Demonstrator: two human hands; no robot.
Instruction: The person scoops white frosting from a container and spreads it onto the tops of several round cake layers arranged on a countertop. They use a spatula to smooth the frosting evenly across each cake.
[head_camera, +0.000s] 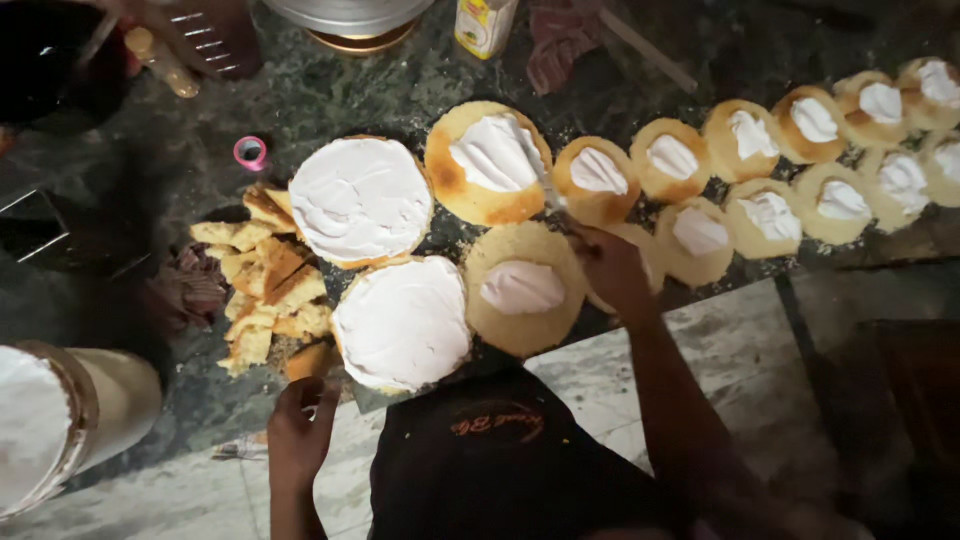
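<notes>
right hand (610, 265) closes its grip on a spatula (545, 185), blade angled onto the cream of the big sponge round (487, 162) mid-desk for spreading; left hand (298, 430) curls empty at the desk's (330, 95) near edge, steadying the frosted round (402, 322).

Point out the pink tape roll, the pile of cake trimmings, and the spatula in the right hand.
pink tape roll (250, 153), head view, on its ring.
cake trimmings (268, 290), head view, pile's middle.
spatula (540, 180), head view, on the blade.

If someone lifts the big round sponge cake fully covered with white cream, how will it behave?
The cream-covered cake probably sags or cracks: it is wide and thin. The cream likely smears under fingers. The broken cake pieces beside it suggest a crumbly sponge.
</notes>
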